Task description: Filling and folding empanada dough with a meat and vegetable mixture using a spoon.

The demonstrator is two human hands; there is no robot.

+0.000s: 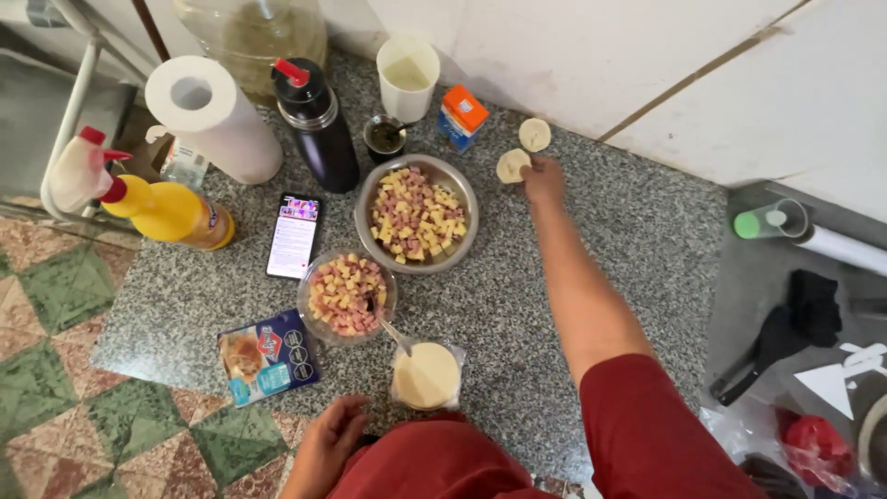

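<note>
Nearest the lens, at the bottom of the frame, the left hand [325, 442] rests loosely spread on the counter [591, 222] edge. Right hand [542, 177], upper centre, reaches out with fingers touching a folded dough piece [512, 165]; whether they pinch it I cannot tell. Setting it flat, apart from the second dough piece [534, 134], seems wise.

Two pale dough discs [514, 165] [534, 134], two bowls of diced filling [418, 214] [346, 296], one paper towel roll [214, 118], one phone [294, 236] and one black flask [317, 125] are counted.
</note>
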